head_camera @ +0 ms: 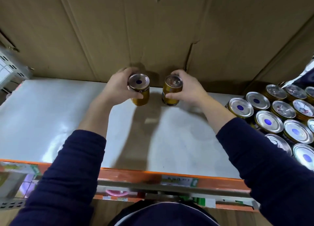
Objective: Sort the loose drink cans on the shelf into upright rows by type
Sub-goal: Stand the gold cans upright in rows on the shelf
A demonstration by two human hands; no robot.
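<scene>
Gold cans sit one in each hand near the back of the white shelf [51,116], just in front of the cardboard [119,30] wall. The left hand [117,88] grips the left can [140,96], fingers curled round its far side and thumb pressed on the near side; the silver end facing up bears a blue dot. The right hand [189,91] holds the right can [171,94] the same way, and that can's upward end shows a pull tab. Both cans stand nearly upright, close together but apart. I cannot tell whether their bases touch the shelf or hang just above it. At the shelf's right end a cluster [271,118] of upright cans stands packed together, some ends with blue dots, others with tabs. Navy sleeves [76,166] cover both forearms. An orange rail [144,175] edges the shelf front.
</scene>
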